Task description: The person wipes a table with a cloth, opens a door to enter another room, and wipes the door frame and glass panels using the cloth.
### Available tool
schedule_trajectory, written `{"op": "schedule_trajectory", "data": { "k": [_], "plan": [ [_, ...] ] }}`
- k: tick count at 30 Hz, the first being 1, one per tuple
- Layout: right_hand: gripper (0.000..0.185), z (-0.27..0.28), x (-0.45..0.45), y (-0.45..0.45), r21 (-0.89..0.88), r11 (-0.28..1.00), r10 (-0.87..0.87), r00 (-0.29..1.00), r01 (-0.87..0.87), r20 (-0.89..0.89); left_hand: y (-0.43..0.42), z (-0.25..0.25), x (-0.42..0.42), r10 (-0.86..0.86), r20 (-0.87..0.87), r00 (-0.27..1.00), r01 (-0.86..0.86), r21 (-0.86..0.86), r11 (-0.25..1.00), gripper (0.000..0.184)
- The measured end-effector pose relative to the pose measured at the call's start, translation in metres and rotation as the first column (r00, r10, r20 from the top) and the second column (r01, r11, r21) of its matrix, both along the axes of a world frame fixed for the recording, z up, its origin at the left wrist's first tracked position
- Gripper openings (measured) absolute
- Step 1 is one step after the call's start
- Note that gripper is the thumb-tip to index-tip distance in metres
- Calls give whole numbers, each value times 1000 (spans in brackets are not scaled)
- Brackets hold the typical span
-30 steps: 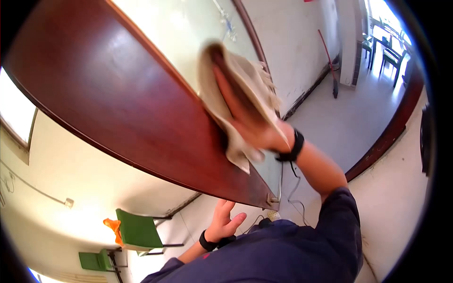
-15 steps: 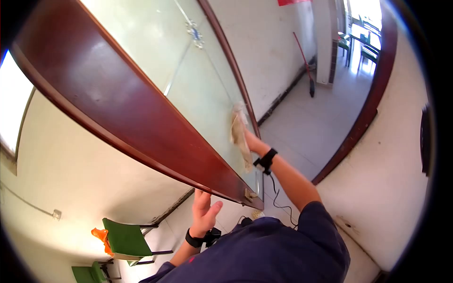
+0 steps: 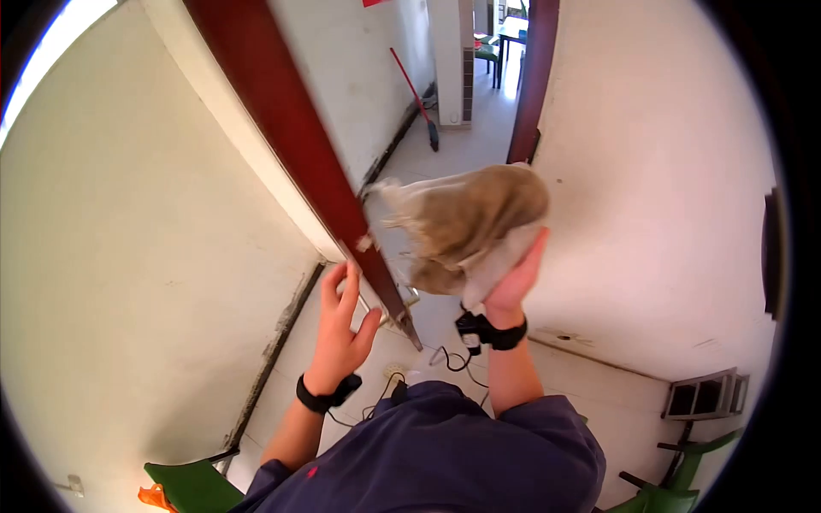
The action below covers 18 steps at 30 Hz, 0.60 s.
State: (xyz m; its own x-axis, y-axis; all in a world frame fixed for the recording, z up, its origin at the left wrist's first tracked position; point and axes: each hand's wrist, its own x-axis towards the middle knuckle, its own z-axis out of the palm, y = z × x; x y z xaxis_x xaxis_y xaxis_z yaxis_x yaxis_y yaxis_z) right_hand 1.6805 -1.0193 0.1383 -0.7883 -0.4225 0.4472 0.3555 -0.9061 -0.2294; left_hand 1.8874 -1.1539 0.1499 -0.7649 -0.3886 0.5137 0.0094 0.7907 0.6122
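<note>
My right hand (image 3: pixel 520 275) grips a bunched, dirty white and brown cloth (image 3: pixel 479 214), held up in front of me. Loose folds of the cloth hang to the left and hide part of the doorway. My left hand (image 3: pixel 342 329) is open, thumb and fingers apart, with nothing in it. Its fingertips are close to a dark red wooden upright (image 3: pixel 286 111) that leans across the view. Whether they touch it, and whether it is the door's edge or its frame, I cannot tell.
Through the doorway, a broom (image 3: pixel 419 103) with a red handle leans on the wall. Green chairs stand at lower left (image 3: pixel 192 486) and lower right (image 3: pixel 676 492). A small dark rack (image 3: pixel 705 398) stands by the right wall. Black cables (image 3: pixel 453 359) hang near my wrists.
My right hand has taken the cloth off the glass panel and raised it before me. The glass has left the view, and my view has turned. The left hand appears higher, still open.
</note>
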Motion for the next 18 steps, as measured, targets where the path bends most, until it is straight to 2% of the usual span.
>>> {"op": "schedule_trajectory", "data": {
  "k": [1,3,4,5,6,8,10,11,12,14,16,18],
  "plan": [
    [68,-4,5,17,20,1000,-6,1000,7,-6,4,2,-10,8,17,1000,-7,-14,1000,74],
    [62,-10,15,42,178,962,-188,976,205,-109,9,14,-28,-24,57,998,29,-82,996,74],
    [62,-18,15,47,186,960,-187,975,208,-124,8,15,-36,-58,70,996,64,-88,994,73],
    [59,-34,12,47,399,839,-276,921,371,-275,6,15,-45,-60,61,996,65,-77,995,73],
    [56,-39,15,50,557,644,-318,846,524,-428,6,13,-53,-57,104,993,65,-76,995,71],
    [50,-47,27,51,582,624,-304,848,522,-435,4,-1,-60,-63,151,987,76,-79,994,68],
    [49,-70,37,42,653,612,-281,895,446,-347,-7,-37,-62,-74,259,963,94,-65,993,65],
    [48,-81,44,36,735,511,-236,894,447,-380,-11,-54,-62,-80,323,943,90,-17,996,65],
    [48,-88,52,25,741,513,-238,901,434,-363,-17,-74,-61,-80,341,937,91,-19,996,65],
    [48,-98,62,-1,734,496,-144,877,464,-458,-30,-115,-66,-69,405,912,140,-150,979,67],
    [48,-93,65,-23,731,494,-133,871,472,-472,-39,-131,-75,-92,466,880,179,-145,973,69],
    [49,-88,56,-42,734,478,-122,864,483,-489,-50,-148,-92,-101,401,911,201,-215,956,72]
  ]
}}
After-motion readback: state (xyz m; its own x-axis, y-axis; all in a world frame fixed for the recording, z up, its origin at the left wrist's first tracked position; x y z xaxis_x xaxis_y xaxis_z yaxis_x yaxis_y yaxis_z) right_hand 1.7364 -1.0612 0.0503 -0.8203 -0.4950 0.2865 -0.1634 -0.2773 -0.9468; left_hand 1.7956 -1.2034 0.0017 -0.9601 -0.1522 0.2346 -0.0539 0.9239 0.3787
